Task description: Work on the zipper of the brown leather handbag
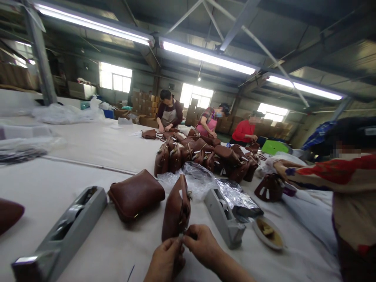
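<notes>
while the upright brown bag (pixel 176 209) stands just beyond our hands, long axis vertical, our left hand (pixel 164 260) and right hand (pixel 202 244) pinch together at its near bottom corner

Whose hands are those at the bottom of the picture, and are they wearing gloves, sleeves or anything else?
They belong to the person wearing the camera. Both the left hand and the right hand are bare: no gloves, and no rings or watch that show. The right forearm is bare as far as the picture's edge, with no sleeve in view. Little of the left arm shows.
</notes>
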### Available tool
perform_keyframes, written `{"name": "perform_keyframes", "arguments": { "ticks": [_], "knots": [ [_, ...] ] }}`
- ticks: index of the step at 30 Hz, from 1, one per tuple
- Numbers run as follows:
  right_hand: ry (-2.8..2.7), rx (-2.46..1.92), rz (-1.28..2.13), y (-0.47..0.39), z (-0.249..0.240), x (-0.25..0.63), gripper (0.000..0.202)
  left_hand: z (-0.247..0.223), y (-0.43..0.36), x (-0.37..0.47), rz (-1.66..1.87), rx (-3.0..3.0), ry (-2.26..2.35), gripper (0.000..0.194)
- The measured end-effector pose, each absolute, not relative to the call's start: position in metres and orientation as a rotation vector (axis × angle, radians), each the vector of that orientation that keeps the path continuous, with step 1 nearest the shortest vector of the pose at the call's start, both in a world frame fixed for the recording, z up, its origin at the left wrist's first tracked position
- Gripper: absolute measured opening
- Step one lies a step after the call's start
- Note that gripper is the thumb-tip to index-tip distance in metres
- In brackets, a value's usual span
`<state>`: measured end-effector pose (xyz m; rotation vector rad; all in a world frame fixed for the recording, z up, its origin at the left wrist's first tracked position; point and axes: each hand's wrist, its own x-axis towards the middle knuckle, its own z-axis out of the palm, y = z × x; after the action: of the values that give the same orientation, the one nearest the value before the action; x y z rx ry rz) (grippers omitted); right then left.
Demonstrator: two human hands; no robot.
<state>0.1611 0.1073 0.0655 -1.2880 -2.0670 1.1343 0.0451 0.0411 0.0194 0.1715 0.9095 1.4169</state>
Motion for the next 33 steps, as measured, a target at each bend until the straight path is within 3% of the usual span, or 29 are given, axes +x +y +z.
{"name": "perform_keyframes", "arguments": {
  "ticks": [20,25,33],
  "knots": [
    [-2.217,-1.455,0.956,0.110,0.076,0.153,0.016,0.011,0.043,0.043,1.393,0.090,0.894,0.057],
    [-2.250,-1.477,0.868,0.106,0.077,0.153,0.018,0.014,0.041,0.043,1.419,0.134,0.848,0.045],
    [-2.237,-1.565,0.728,0.099,0.084,0.149,0.020,0.011,0.043,0.045,1.425,0.132,0.884,0.051]
  ]
}}
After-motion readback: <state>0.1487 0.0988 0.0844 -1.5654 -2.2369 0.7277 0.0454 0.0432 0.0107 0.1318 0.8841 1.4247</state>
